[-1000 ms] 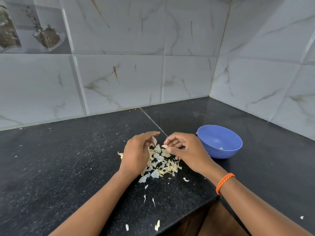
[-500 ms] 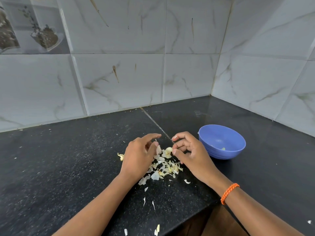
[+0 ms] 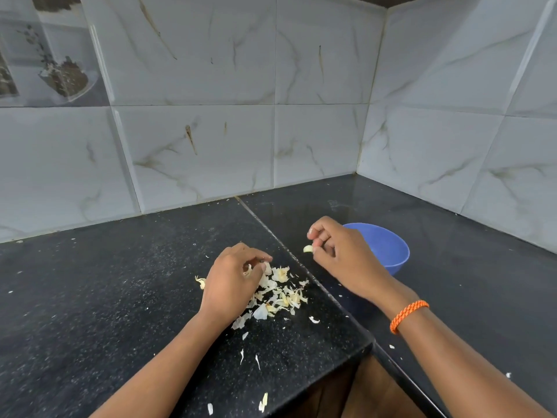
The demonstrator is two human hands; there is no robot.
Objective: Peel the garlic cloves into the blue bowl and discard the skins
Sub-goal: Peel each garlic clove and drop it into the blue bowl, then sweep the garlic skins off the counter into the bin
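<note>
Head view, right hand (image 3: 343,260) lifted garlic clove (image 3: 307,248) bowlward

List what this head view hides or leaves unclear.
- Blue bowl: near side and most of its inside hidden by the right hand.
- Skin pile: left part lies under the left hand.
- Garlic clove: too small to tell if fully peeled.
- Front countertop: cut off by the frame's bottom edge.

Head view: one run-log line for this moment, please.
right hand: pinches garlic clove beside blue bowl | left hand: fingers on skins pile | clove not yet in bowl
</note>
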